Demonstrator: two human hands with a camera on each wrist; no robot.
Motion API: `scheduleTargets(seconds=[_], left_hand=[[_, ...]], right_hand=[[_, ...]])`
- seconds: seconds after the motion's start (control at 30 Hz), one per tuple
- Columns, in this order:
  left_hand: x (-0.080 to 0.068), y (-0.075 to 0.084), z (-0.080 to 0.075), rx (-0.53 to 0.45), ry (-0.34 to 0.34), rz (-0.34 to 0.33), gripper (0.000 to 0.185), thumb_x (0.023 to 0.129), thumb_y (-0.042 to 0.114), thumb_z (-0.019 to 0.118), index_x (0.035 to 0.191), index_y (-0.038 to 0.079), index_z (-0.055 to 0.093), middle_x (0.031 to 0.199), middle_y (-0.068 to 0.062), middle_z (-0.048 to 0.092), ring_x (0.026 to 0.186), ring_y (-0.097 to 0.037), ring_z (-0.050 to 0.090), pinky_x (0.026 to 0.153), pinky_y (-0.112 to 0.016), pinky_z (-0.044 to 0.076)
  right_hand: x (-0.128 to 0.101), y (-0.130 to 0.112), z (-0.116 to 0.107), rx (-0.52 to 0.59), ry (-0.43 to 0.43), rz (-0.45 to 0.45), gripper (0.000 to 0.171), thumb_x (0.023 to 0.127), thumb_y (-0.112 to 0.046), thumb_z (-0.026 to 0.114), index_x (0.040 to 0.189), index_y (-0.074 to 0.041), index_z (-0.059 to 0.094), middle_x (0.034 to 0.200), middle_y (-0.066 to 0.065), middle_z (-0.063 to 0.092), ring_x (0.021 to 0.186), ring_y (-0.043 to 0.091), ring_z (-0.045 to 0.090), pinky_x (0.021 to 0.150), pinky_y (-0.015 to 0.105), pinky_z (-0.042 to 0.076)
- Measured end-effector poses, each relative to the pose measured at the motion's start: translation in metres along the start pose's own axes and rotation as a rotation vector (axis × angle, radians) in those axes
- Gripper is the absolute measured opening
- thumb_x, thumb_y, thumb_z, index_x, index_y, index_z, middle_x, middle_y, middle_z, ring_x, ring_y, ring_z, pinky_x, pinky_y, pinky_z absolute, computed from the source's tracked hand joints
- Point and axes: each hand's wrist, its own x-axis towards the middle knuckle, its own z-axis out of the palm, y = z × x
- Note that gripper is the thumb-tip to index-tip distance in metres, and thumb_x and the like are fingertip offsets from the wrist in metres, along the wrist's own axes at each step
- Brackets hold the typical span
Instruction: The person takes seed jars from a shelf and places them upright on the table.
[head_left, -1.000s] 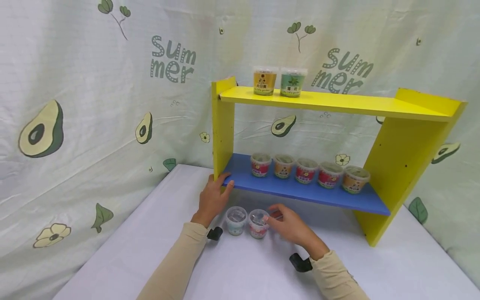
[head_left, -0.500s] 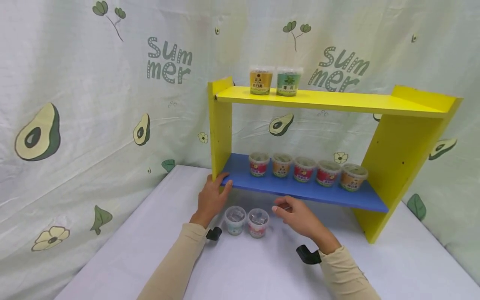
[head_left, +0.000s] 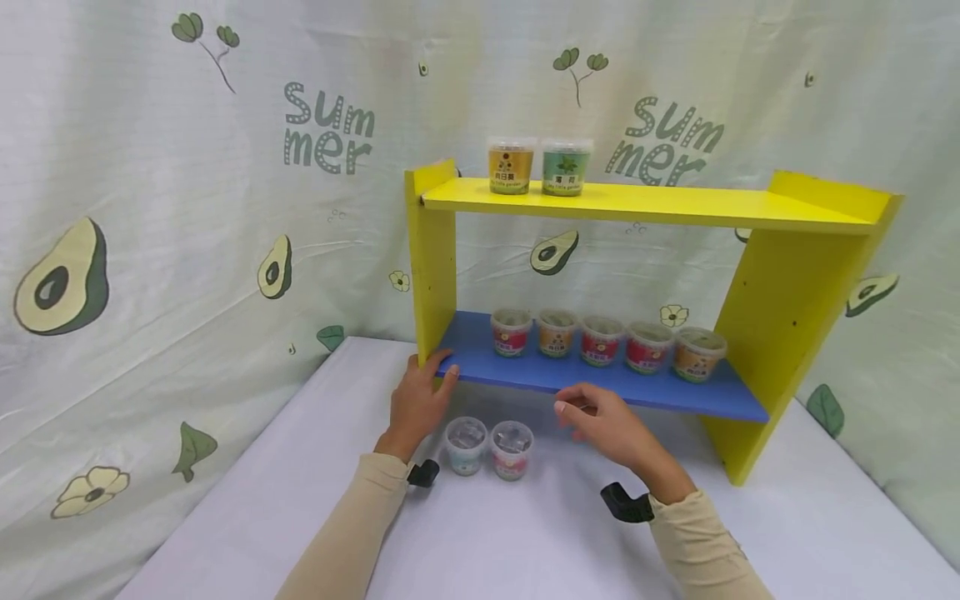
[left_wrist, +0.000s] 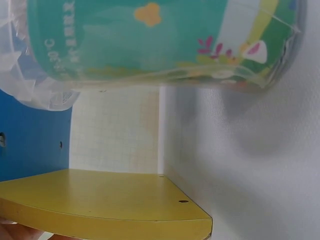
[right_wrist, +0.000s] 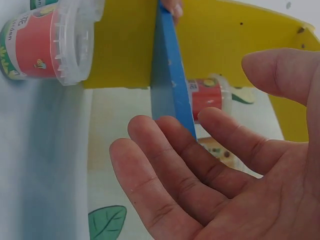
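My left hand (head_left: pixel 415 406) grips the lower left corner of the shelf unit (head_left: pixel 431 283), its thumb at the front edge of the blue shelf (head_left: pixel 480 356). My right hand (head_left: pixel 611 425) hovers in front of the same shelf, fingers loosely bent. Its palm is bare in the right wrist view. Between the hands, on the table, stand two clear-lidded plastic plant cups: one with a teal label (head_left: pixel 465 463), one with a pink-red label (head_left: pixel 511 467). The teal-labelled cup (left_wrist: pixel 150 40) looms large in the left wrist view. Most left fingers are hidden behind the yellow panel (left_wrist: pixel 115 200) there.
Several lidded cups with red or orange labels, among them an orange one (head_left: pixel 699 360), line the blue shelf. On the yellow top board (head_left: pixel 675 202) stand a yellow-labelled cup (head_left: pixel 511 169) and a green-labelled cup (head_left: pixel 566 171). A printed curtain (head_left: pixel 187 208) hangs behind the white table (head_left: pixel 555 542).
My right hand has drawn away from the pink-red cup, rightward and a little up toward the blue shelf. The left hand keeps its hold; the head view has shifted slightly.
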Motion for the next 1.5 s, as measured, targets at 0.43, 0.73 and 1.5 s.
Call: scheduleTargets(seconds=[0.43, 0.73, 1.5], left_hand=[[-0.001, 0.001, -0.002, -0.012, -0.005, -0.016, 0.049, 0.102, 0.056, 0.045, 0.139, 0.027, 0.058, 0.123, -0.020, 0.053, 0.094, -0.035, 0.064, 0.070, -0.057, 0.052], [-0.004, 0.004, -0.003, 0.002, -0.007, 0.005, 0.047, 0.102, 0.054, 0.046, 0.138, 0.026, 0.059, 0.119, -0.020, 0.054, 0.090, -0.034, 0.065, 0.065, -0.055, 0.053], [0.001, 0.000, -0.002, 0.001, -0.007, -0.009, 0.054, 0.101, 0.061, 0.042, 0.139, 0.026, 0.058, 0.121, -0.019, 0.054, 0.092, -0.034, 0.064, 0.068, -0.055, 0.053]], right_hand=[[0.002, -0.002, -0.011, 0.005, 0.012, 0.011, 0.044, 0.101, -0.036, 0.061, 0.129, -0.002, 0.058, 0.109, 0.010, 0.067, 0.100, 0.023, 0.066, 0.084, 0.042, 0.055], [-0.007, -0.017, -0.026, 0.071, 0.017, -0.051, 0.049, 0.099, -0.032, 0.066, 0.130, 0.003, 0.056, 0.117, 0.017, 0.066, 0.106, 0.030, 0.066, 0.083, 0.041, 0.056], [-0.009, -0.130, -0.105, 0.073, 0.217, -0.316, 0.042, 0.102, -0.036, 0.058, 0.129, -0.004, 0.058, 0.120, 0.010, 0.066, 0.104, 0.022, 0.068, 0.082, 0.027, 0.055]])
